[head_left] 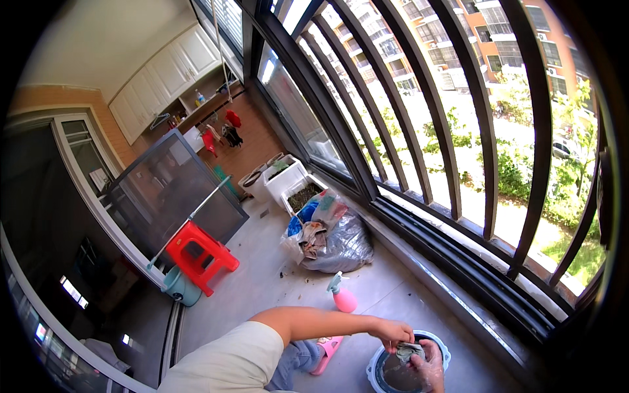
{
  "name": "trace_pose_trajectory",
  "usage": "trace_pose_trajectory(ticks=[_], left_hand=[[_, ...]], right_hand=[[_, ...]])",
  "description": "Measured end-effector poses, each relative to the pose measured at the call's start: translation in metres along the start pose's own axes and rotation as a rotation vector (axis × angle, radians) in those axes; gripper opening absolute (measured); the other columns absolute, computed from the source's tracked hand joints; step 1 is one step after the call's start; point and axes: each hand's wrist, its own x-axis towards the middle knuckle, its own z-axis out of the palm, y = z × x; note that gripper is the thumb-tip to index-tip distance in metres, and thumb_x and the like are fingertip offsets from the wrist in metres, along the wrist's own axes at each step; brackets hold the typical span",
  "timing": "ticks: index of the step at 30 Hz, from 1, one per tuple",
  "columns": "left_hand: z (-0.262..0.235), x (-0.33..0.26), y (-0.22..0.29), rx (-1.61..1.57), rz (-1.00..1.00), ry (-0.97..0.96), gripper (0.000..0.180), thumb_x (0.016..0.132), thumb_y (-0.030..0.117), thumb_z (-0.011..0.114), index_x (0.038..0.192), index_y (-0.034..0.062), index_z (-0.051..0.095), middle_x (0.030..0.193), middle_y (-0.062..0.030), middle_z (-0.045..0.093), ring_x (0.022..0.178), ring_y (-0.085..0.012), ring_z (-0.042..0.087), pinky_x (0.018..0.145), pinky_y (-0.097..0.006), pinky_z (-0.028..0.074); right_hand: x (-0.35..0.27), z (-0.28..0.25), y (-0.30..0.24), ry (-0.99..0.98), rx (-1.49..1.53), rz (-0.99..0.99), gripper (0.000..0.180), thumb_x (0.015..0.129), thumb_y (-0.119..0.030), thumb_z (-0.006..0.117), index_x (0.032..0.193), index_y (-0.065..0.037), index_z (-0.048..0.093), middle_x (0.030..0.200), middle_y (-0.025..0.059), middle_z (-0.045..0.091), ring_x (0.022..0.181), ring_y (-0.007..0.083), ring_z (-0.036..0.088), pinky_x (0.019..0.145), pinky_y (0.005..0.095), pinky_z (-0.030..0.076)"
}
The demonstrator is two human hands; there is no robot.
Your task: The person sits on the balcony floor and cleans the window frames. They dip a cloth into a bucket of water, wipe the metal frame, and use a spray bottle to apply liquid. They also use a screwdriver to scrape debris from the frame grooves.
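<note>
Over a round light-blue basin point(371, 374) at the lower right, both my hands are on a small grey-green cloth point(409, 353). My left hand point(394, 333) reaches across from the left with its fingers closed on the cloth's upper edge. On the other side, my right hand point(430, 368) looks wet and grips the cloth between thumb and fingers. Dark, murky-looking water point(401, 376) shows in the basin below. A pink spray bottle point(344, 300) with a pale green head stands on the floor beyond my left forearm.
A grey plastic bag point(344, 242) of rubbish and white planter boxes point(303, 196) sit along the window wall. Further left are a red stool point(198, 255), a teal bucket point(181, 286) and a leaning screen panel point(171, 187). Barred windows point(452, 111) line the right.
</note>
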Motion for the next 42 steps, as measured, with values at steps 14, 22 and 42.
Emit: trace_pose_trajectory(ticks=[14, 22, 42], left_hand=[[-0.331, -0.243, 0.082, 0.490, 0.593, 1.167, 0.022, 0.085, 0.011, 0.056, 0.105, 0.0011, 0.056, 0.088, -0.0069, 0.063, 0.073, -0.0112, 0.062, 0.065, -0.025, 0.049], [-0.520, -0.420, 0.240, 0.357, 1.397, 2.003, 0.036, 0.085, 0.023, 0.061, 0.110, -0.0019, 0.051, 0.098, -0.0137, 0.056, 0.082, -0.0202, 0.056, 0.074, -0.031, 0.047], [-0.612, -0.448, 0.387, 0.825, 1.631, 2.583, 0.035, 0.091, 0.010, 0.044, 0.125, -0.0008, 0.042, 0.118, -0.0213, 0.043, 0.106, -0.0359, 0.042, 0.092, -0.044, 0.035]], right_hand=[[0.141, 0.057, -0.035, 0.192, 0.241, 0.433, 0.013, 0.087, -0.004, 0.047, 0.100, -0.004, 0.046, 0.086, 0.0147, 0.059, 0.067, 0.0264, 0.062, 0.051, 0.0316, 0.051], [0.247, 0.187, -0.134, 0.035, 0.249, 0.247, 0.027, 0.081, 0.005, 0.051, 0.107, 0.000, 0.048, 0.096, 0.0118, 0.059, 0.074, 0.0203, 0.062, 0.061, 0.0269, 0.054], [0.381, 0.416, -0.378, 0.033, 0.000, -0.314, 0.026, 0.076, -0.003, 0.066, 0.093, -0.005, 0.046, 0.085, 0.0087, 0.058, 0.072, 0.0164, 0.061, 0.058, 0.0239, 0.052]])
